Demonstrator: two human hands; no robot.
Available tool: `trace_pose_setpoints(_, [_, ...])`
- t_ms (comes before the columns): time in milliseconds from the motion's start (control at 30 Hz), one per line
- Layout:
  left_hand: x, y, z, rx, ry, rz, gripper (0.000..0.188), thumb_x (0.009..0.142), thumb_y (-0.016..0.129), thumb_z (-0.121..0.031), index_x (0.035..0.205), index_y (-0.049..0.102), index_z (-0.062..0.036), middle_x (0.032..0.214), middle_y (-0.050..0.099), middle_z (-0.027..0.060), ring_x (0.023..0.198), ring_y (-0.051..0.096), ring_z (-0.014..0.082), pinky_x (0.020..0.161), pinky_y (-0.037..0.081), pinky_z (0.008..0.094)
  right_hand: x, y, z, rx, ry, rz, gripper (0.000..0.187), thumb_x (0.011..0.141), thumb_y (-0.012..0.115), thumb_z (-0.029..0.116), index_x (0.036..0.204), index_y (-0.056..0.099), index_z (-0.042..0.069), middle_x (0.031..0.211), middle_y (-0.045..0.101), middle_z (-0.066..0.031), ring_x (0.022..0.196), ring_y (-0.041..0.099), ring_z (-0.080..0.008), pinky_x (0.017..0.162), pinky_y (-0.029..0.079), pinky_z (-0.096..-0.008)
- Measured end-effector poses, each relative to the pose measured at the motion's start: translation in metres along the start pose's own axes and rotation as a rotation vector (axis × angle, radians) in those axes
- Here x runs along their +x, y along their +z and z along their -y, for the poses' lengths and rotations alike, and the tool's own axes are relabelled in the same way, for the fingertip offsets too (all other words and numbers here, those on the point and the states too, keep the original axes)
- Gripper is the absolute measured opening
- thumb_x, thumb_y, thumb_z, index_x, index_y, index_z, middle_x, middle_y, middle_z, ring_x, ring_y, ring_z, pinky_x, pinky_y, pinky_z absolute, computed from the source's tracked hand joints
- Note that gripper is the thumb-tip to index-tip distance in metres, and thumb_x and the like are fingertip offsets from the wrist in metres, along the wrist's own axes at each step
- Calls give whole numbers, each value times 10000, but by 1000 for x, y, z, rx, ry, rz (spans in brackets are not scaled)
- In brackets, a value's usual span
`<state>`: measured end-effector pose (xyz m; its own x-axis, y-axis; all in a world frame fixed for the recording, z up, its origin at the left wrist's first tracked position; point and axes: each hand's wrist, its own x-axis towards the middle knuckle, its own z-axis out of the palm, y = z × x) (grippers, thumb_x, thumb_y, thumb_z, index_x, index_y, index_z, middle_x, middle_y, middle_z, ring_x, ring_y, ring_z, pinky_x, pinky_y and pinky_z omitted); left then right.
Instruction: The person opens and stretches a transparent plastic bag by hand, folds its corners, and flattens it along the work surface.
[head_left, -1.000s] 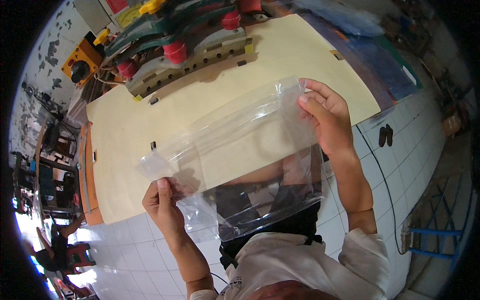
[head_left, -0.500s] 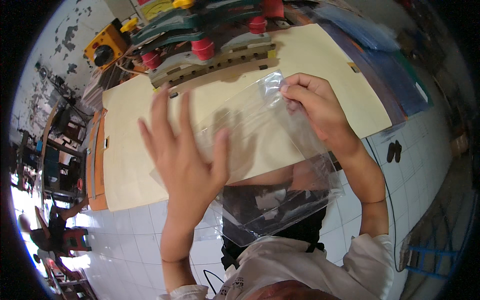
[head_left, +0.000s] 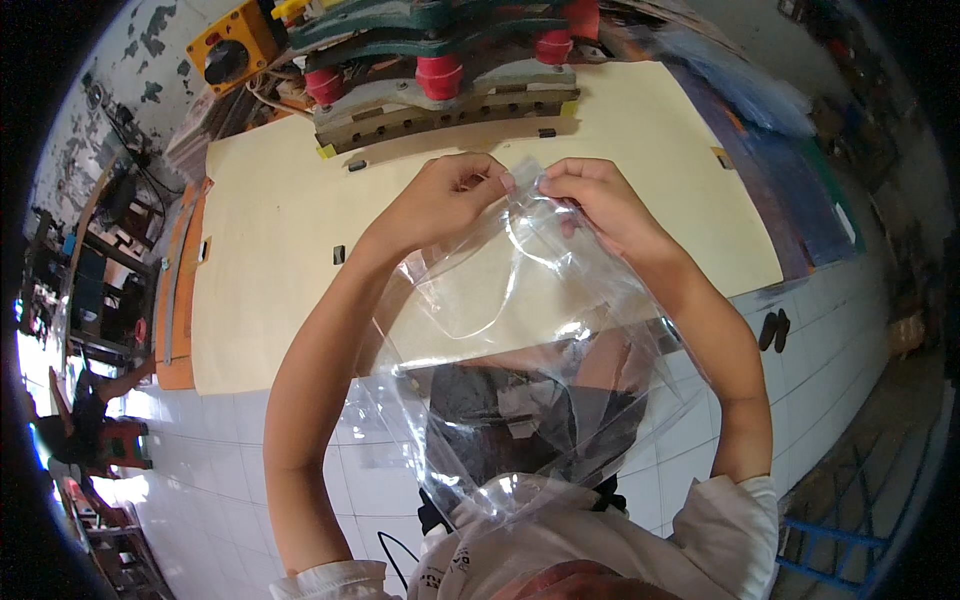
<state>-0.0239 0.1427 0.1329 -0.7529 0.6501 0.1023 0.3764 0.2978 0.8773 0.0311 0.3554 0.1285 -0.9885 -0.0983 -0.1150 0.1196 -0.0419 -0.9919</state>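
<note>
A clear plastic sheet or bag (head_left: 480,300) hangs between my arms, its lower part draping toward my lap. My left hand (head_left: 462,192) pinches its upper corner between thumb and fingers. Right beside it, my right hand (head_left: 590,195) grips the same corner, thumb on top. A short end of the plastic sticks up between the two hands. Both hands are raised over the pale yellow board (head_left: 290,230) on the table. Whether the plastic is one layer or several, I cannot tell.
A machine with a green frame and red cylinders (head_left: 438,77) stands at the back edge, a yellow control box (head_left: 235,47) to its left. Small black blocks (head_left: 339,255) sit on the board. Clear plastic sheets (head_left: 740,80) lie at far right. Someone sits at far left.
My left hand has moved from spread fingers at the left up to the plastic's top corner and closed on it. The plastic's lower part has spread out and hangs wider.
</note>
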Motion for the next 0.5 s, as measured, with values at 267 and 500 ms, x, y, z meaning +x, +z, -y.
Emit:
trace_pose_setpoints(267, [5,15,19,230,21,-161,241,887,642,-192,935,666,43,805,646,107,633,574,145,592,470,299,17,-2,-17,-321,-30,-117,133,805,633,83,841,684,-35,690,632,-52,595,568,-99,524,458,-271])
trace_pose_setpoints(500, [0,14,22,269,206,-269,276,880,629,-183,1025,645,52,759,646,171,652,603,186,625,482,311,13,-2,-14,-338,-40,-88,151,809,633,83,861,688,-47,705,638,-54,617,573,-87,540,471,-258])
